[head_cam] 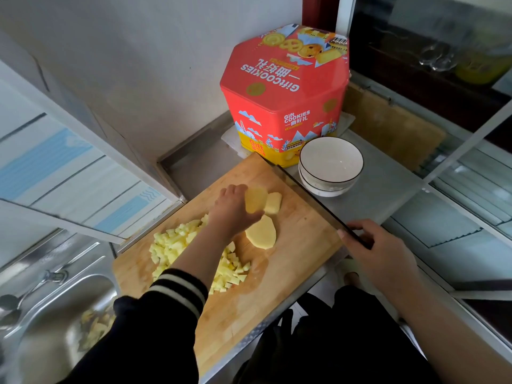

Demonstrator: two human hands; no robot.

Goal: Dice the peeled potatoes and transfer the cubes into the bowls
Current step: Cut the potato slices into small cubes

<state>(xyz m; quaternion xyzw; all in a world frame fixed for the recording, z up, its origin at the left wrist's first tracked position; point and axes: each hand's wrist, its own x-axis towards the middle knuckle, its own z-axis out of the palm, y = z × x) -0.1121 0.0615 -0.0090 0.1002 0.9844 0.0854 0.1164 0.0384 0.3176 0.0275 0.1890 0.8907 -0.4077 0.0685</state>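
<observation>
With our left hand [231,206] gripping a potato slab [255,200] and our right hand [370,249] holding the knife [310,194], we should lay the slab flat before cutting.

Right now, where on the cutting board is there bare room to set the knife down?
Free: the cutting board near corner, bordered by the diced cubes, the potato slice and the right hand. Crowded: the far side, where the left hand holds potato pieces.

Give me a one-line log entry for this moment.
left hand grips potato piece | right hand holds knife | cubes on cutting board | bowls empty
</observation>
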